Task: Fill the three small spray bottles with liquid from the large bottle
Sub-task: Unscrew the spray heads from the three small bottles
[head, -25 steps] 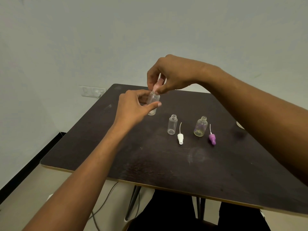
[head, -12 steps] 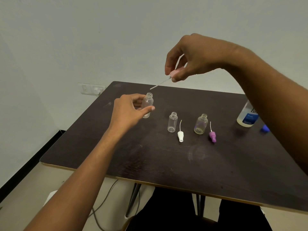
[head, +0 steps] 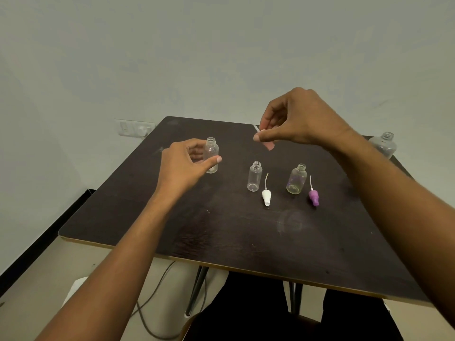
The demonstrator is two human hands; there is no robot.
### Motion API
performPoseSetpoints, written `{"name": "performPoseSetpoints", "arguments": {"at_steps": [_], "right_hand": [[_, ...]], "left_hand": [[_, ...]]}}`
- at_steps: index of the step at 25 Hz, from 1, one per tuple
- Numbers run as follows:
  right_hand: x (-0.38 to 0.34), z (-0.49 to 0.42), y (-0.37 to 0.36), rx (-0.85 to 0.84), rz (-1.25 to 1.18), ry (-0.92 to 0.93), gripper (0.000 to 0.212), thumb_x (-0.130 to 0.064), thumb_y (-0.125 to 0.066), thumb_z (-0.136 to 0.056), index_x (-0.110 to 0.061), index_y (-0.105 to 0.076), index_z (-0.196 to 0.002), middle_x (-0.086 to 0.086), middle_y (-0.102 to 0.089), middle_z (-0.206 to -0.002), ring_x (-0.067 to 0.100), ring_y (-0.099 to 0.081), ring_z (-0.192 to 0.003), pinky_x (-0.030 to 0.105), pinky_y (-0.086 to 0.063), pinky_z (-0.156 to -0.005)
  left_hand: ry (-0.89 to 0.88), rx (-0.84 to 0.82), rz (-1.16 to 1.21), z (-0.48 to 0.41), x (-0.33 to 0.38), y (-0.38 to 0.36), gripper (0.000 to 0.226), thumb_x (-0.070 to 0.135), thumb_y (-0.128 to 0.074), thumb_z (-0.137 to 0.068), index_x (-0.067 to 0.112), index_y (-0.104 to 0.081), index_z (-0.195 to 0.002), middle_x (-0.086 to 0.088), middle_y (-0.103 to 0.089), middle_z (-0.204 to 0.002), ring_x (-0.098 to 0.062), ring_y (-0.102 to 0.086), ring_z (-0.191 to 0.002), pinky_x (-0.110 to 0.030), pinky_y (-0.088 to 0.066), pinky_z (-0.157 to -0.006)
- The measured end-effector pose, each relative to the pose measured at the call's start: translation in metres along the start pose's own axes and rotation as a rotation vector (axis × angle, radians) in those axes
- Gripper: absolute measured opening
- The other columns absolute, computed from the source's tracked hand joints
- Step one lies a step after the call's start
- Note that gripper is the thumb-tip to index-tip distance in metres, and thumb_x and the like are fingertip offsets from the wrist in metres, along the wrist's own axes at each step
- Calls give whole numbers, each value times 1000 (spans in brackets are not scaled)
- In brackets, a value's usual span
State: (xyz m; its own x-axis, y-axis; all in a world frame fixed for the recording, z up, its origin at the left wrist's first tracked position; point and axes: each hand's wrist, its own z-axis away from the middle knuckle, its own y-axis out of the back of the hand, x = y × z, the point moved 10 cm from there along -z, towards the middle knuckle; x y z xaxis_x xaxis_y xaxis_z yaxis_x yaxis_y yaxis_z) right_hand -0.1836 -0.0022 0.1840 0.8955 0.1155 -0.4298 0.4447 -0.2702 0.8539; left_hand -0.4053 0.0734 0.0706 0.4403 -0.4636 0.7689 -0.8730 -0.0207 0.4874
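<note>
My left hand (head: 183,166) grips an uncapped clear small bottle (head: 212,156) upright at the table's left. My right hand (head: 295,119) pinches a pink spray cap (head: 268,143), its thin white tube pointing up and left, above the table's middle. Two more open small bottles stand on the dark table (head: 221,230): a clear one (head: 254,177) with a white spray cap (head: 266,196) lying beside it, and a yellowish one (head: 297,179) with a purple spray cap (head: 313,196) beside it. The large bottle (head: 383,145) stands uncapped at the far right, partly behind my right forearm.
A wall socket (head: 134,128) is on the wall behind the table's far left corner. Cables (head: 157,286) hang below the table's front edge near its legs. My dark-clothed lap sits under the front edge.
My right hand pulled the pink spray cap out of the left bottle, lifted it, then lowered it toward the table's middle. My left hand kept hold of the bottle, now lower.
</note>
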Motion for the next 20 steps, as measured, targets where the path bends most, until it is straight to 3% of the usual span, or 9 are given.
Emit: {"name": "performPoseSetpoints", "arguments": {"at_steps": [3,7,10,14,20], "right_hand": [[0,5,-13,12,-46,-16,24,-42,-94,-74,-23,-80,-78,-5,-77,-72,10,-75,-74,25,-57,-71],[2,12,-46,-9,-44,-68,23,-41,-91,-77,-21,-79,-78,-8,-75,-65,2,-69,-62,9,-46,-57],[7,16,-84,-12,9,-109,24,-43,-90,-78,-23,-77,-75,-9,-72,-62,1,-66,-60,17,-52,-62],[24,18,-130,-3,38,-180,27,-46,-90,-76,-24,-76,-71,-8,-72,-66,7,-70,-72,31,-62,-76],[44,26,-179,5,14,-251,27,-45,-91,-75,-24,-75,-69,1,-74,-77,17,-70,-92,36,-61,-82]], "left_hand": [[-5,-5,-12,-1,-1,-2,41,45,-91,-78,28,-79,-113,16,-76,-97,9,-71,-90,-9,-54,-85],[-12,-38,-48,-4,-5,-10,41,45,-90,-79,27,-78,-115,16,-74,-98,11,-67,-87,-5,-48,-79],[12,-77,-50,-7,-17,-19,41,44,-91,-78,27,-79,-113,13,-78,-102,4,-72,-90,-13,-55,-81],[52,-117,-59,-10,-36,-31,38,41,-92,-77,24,-80,-109,9,-79,-98,-2,-74,-91,-28,-62,-88],[64,-190,-74,-5,-49,-50,35,38,-92,-77,26,-79,-107,11,-78,-96,0,-73,-90,-26,-61,-87]]}}
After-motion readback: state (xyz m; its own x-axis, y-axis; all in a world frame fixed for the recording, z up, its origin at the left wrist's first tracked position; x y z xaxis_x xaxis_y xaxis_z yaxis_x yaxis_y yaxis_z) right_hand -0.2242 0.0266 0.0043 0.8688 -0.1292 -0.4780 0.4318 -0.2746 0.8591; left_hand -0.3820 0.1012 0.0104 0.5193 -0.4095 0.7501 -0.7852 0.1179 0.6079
